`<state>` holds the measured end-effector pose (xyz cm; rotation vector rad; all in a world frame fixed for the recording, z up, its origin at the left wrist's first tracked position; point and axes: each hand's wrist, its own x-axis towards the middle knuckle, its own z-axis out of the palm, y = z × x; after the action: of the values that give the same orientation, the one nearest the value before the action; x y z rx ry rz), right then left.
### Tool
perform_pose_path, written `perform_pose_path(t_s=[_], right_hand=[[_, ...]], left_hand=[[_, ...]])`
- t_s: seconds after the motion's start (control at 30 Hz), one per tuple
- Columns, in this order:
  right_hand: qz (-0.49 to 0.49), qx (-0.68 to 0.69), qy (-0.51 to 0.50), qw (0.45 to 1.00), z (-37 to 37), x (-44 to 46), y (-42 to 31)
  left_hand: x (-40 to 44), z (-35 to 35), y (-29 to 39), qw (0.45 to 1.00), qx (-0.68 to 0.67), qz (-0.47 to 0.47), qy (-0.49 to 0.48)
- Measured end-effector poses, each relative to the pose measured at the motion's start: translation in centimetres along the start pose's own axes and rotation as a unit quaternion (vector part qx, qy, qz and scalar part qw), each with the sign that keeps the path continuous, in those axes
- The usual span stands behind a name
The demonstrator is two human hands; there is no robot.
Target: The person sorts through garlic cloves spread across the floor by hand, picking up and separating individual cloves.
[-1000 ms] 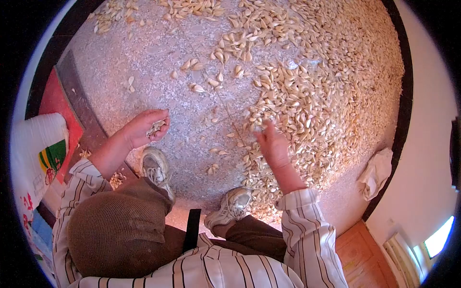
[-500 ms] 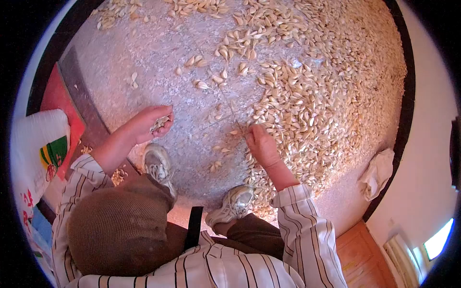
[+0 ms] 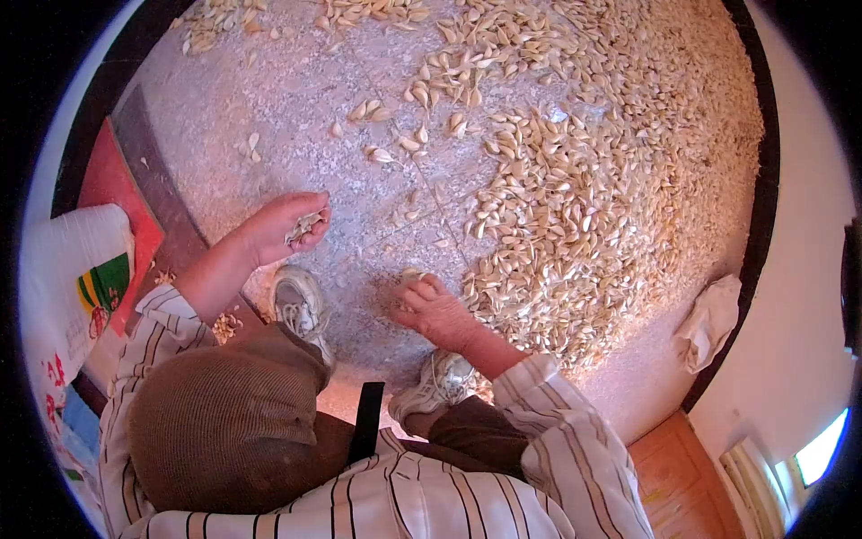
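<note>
The left hand, half closed, holds garlic bits; the right hand curls (can't tell if empty), garlic pile at two o'clock.

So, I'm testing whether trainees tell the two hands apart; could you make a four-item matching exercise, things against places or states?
1. left hand
2. right hand
3. crumpled pale cloth or paper
4. white bag

A. beside the dark band along the wall
B. curled round small pale pieces
C. at the left edge, with a green patch
D. just ahead of the right shoe

Pairs: 1-B, 2-D, 3-A, 4-C
</note>
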<state>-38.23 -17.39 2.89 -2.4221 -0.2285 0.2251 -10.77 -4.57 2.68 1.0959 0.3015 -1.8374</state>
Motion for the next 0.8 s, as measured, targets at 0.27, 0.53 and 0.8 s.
perform_pose_path(t_s=[0.27, 0.53, 0.8], right_hand=[[0.04, 0.082, -0.052, 0.994, 2.6, -1.6, 1.9], [0.213, -0.053, 0.034, 0.975, -1.1, -2.5, 5.7], [0.463, 0.17, 0.204, 0.846, -6.2, -2.7, 8.4]], left_hand=[[0.0, -0.2, -0.1, 1.0, 0.001, -0.007, -0.001], [0.1, -0.2, 0.0, 1.0, -0.009, -0.008, -0.003], [0.0, -0.1, -0.1, 1.0, 0.002, 0.005, -0.016]])
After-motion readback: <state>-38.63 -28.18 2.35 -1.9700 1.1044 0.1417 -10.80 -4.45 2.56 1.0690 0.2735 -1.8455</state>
